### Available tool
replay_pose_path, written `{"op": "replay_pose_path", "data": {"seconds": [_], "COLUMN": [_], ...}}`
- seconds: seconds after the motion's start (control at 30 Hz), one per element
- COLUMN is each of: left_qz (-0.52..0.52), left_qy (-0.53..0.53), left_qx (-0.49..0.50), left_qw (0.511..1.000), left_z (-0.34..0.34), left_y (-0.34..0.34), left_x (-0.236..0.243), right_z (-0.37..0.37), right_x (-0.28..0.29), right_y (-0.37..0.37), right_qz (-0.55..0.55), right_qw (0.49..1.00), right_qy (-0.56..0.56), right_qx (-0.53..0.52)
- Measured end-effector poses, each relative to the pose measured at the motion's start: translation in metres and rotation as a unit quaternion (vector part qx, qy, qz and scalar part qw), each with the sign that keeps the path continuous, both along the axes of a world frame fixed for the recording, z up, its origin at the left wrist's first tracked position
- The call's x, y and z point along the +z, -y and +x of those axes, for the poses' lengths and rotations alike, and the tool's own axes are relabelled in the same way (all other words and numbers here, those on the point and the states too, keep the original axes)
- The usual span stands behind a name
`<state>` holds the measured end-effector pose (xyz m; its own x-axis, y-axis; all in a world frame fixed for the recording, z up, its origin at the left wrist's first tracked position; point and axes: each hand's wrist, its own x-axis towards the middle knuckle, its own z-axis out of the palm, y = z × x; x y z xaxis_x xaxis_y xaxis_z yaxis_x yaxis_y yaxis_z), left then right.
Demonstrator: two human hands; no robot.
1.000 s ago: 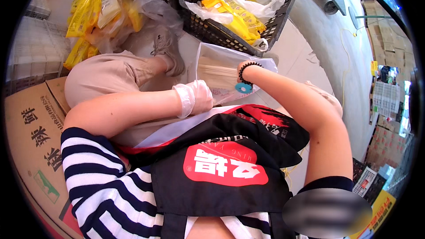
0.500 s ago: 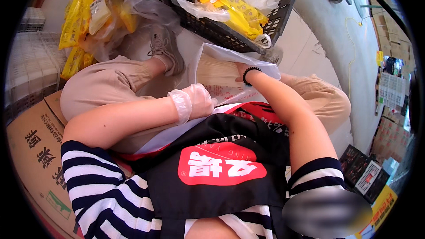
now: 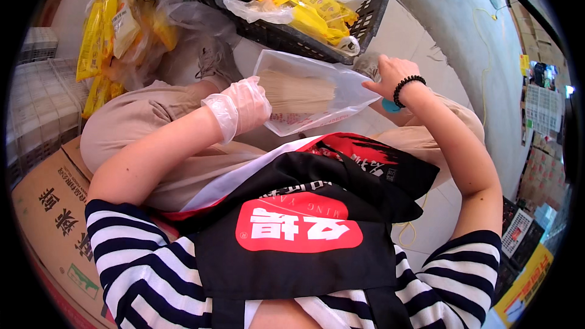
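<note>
Across my lap lies a white translucent plastic bag (image 3: 353, 91) with faint red print. Inside it is a flat bundle of thin, pale, straight strands (image 3: 301, 92), like dry noodles or fine sticks. My left hand (image 3: 247, 106), in a clear plastic glove, is closed on the bag's left end; its fingertips are partly hidden. At the bag's right end, my bare right hand (image 3: 393, 78) pinches the bag's edge between thumb and fingers. A black coiled band (image 3: 407, 85) circles that wrist. The bag's right part looks flat, with the strands gathered toward the left.
Beyond the bag stands a black plastic crate (image 3: 286, 41) with yellow packets (image 3: 311, 15) and white bags. More yellow packets (image 3: 97, 39) hang in clear plastic at left, by white slatted crates (image 3: 49, 91). A cardboard box (image 3: 58, 207) sits beside my left arm.
My right hand has come out of the bag and moved right to its edge. My left hand has moved up and left to the bag's left end. The bag is spread flatter.
</note>
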<state>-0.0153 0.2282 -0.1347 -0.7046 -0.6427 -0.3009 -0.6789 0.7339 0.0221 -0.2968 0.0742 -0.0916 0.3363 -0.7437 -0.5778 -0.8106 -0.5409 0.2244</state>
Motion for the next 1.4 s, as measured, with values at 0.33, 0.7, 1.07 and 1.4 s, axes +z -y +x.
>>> {"op": "replay_pose_path", "data": {"seconds": [0.33,0.7,1.07,1.4], "left_qz": [0.080,0.080,0.080,0.095], "left_qy": [0.109,0.111,-0.142,-0.086], "left_qx": [-0.054,-0.079,0.005,0.161], "left_qw": [0.989,0.987,0.987,0.978], "left_z": [0.017,0.017,0.034,0.058], "left_y": [0.024,0.023,0.100,0.237], "left_x": [0.028,0.036,0.104,0.102], "right_z": [-0.009,-0.009,0.005,0.043], "right_x": [-0.001,-0.001,0.060,0.092], "right_y": [-0.012,-0.020,0.030,0.165], "right_qz": [0.104,0.053,0.089,0.081], "right_qw": [0.984,0.984,0.990,0.970], "right_qy": [0.144,0.167,0.110,0.205], "right_qx": [-0.014,-0.018,-0.015,0.099]}}
